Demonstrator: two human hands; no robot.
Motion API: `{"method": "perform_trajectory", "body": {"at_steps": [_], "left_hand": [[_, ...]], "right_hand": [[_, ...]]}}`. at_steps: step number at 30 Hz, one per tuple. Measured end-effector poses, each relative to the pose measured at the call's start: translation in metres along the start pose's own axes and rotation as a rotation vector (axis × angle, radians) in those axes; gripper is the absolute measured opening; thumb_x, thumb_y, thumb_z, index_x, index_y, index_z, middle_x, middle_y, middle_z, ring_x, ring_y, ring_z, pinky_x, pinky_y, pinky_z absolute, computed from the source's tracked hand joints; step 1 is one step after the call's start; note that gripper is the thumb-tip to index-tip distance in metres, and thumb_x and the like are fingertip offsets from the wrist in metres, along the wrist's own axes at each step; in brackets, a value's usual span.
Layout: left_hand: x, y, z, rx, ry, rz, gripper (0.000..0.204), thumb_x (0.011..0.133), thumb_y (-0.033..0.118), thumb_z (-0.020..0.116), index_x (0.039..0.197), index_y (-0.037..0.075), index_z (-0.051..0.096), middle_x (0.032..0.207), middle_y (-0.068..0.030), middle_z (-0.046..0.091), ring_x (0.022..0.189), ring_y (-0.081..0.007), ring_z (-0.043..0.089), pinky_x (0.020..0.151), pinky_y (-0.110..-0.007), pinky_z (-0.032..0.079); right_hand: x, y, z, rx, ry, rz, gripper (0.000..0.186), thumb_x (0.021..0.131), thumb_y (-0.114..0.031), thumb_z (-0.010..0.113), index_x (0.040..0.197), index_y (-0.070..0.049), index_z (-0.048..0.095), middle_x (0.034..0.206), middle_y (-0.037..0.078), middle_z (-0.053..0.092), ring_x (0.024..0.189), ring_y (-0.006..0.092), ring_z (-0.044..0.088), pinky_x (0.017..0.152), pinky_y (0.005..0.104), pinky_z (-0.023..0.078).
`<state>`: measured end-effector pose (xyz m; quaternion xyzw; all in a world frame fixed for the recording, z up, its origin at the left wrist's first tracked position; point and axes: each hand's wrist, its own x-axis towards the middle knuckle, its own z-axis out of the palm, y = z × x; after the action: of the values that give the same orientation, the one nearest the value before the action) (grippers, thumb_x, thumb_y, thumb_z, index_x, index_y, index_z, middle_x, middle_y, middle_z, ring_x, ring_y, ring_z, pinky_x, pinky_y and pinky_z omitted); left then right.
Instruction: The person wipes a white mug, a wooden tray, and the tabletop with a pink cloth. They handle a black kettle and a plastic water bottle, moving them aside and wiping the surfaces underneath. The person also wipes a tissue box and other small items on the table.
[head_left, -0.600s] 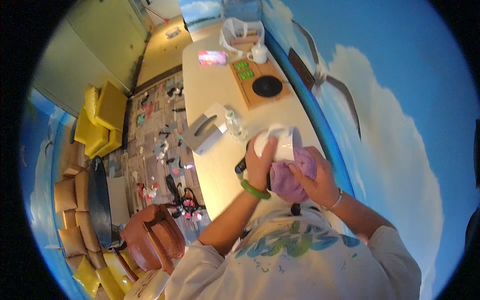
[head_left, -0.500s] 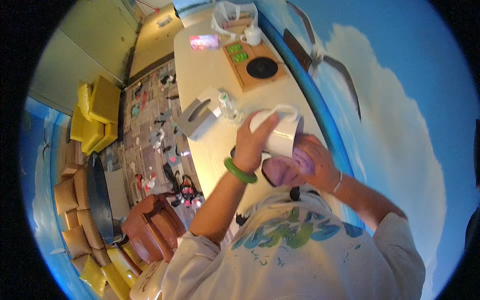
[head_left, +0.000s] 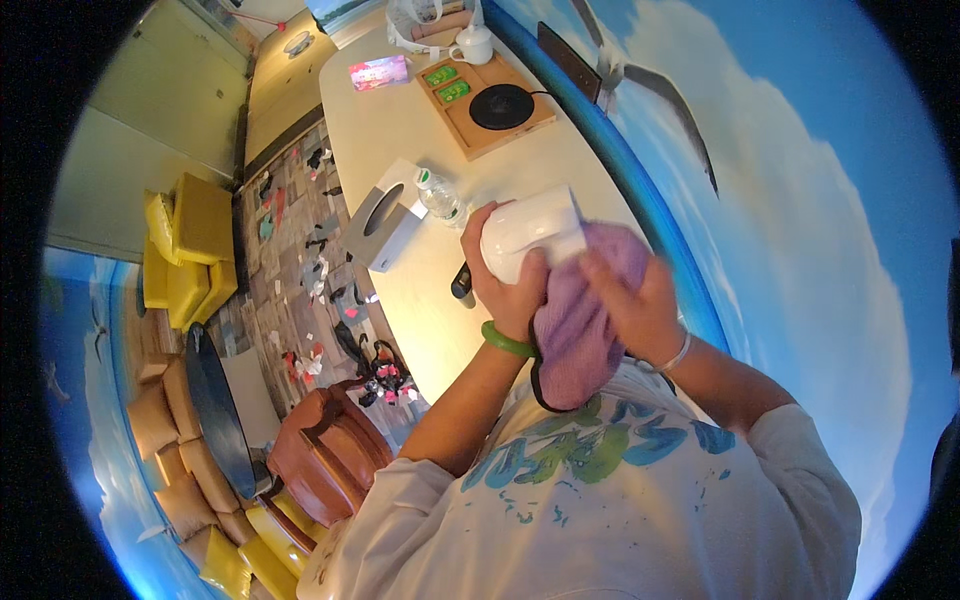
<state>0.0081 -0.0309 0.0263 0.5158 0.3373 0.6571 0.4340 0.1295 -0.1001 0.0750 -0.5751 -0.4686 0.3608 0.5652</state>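
In front of my chest, my left hand (head_left: 505,292) is wrapped round a white mug (head_left: 530,228), which is tipped on its side with its open end toward the right. A purple cloth (head_left: 585,325) with a dark edging covers that end and hangs down over my shirt. My right hand (head_left: 642,312) grips the cloth against the mug, slightly blurred. How far the cloth reaches inside the mug is hidden. The nearest thing beyond my left hand is a clear plastic bottle (head_left: 440,197) with a green-and-white cap.
A grey tissue box (head_left: 395,235) stands beside the bottle on the pale table (head_left: 425,335). Further off lies a wooden tray (head_left: 470,135) with a black round base (head_left: 502,107), green packets and a white pot (head_left: 472,45). A dark object (head_left: 461,282) sits near my left wrist. Brown chair (head_left: 330,455) at left.
The mug has turned in my left hand, so its handle no longer points up and away. The purple cloth has come up over the mug's open end, spread out more, with my right hand.
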Motion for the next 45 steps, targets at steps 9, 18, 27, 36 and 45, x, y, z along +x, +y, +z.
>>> {"method": "perform_trajectory", "body": {"at_steps": [9,18,27,36,45], "left_hand": [[0.027,0.019,-0.013,-0.455,-0.371,-0.909,0.046,0.099,0.044,0.049,0.117,0.003,0.06,0.104,-0.0092,0.066,0.093,-0.0171,0.063,0.084,-0.032,0.05],[0.012,0.0,-0.017,-0.606,-0.532,-1.078,0.049,0.101,0.047,0.04,0.123,0.007,0.057,0.112,-0.0112,0.066,0.099,-0.0203,0.067,0.081,-0.034,0.057],[0.012,0.035,0.01,0.056,-0.293,-0.273,0.044,0.084,0.023,0.072,0.121,0.005,0.056,0.112,-0.0093,0.059,0.1,-0.0183,0.057,0.09,-0.032,0.046],[-0.015,0.005,0.004,-0.116,-0.31,-0.408,0.05,0.086,0.018,0.07,0.128,0.005,0.048,0.117,-0.0107,0.056,0.106,-0.0197,0.056,0.093,-0.033,0.047],[0.015,0.015,0.013,-0.169,-0.451,-0.667,0.043,0.086,0.034,0.072,0.114,0.001,0.063,0.095,-0.0075,0.067,0.082,-0.0131,0.063,0.072,-0.027,0.052]], "right_hand": [[0.021,-0.001,-0.061,-0.64,-0.643,-0.822,0.043,0.075,-0.02,0.073,0.115,-0.007,0.063,0.117,0.011,0.063,0.107,0.0346,0.058,0.09,0.0434,0.051],[0.035,-0.032,-0.049,-0.924,-0.385,-1.106,0.025,0.068,-0.02,0.069,0.093,-0.015,0.069,0.117,0.004,0.058,0.109,0.0263,0.056,0.085,0.0376,0.049],[0.007,-0.009,-0.031,-0.672,-0.025,-0.16,0.04,0.064,-0.003,0.074,0.103,0.002,0.063,0.11,0.017,0.057,0.102,0.0384,0.059,0.085,0.0418,0.051],[0.023,-0.009,-0.059,-0.05,-0.365,0.309,0.04,0.082,-0.005,0.066,0.121,0.0,0.06,0.113,0.009,0.067,0.104,0.0197,0.063,0.094,0.0337,0.049],[0.017,-0.032,-0.073,-0.737,-0.687,-0.545,0.034,0.078,-0.012,0.061,0.112,-0.005,0.064,0.107,0.017,0.062,0.094,0.0384,0.061,0.084,0.0468,0.05]]}}
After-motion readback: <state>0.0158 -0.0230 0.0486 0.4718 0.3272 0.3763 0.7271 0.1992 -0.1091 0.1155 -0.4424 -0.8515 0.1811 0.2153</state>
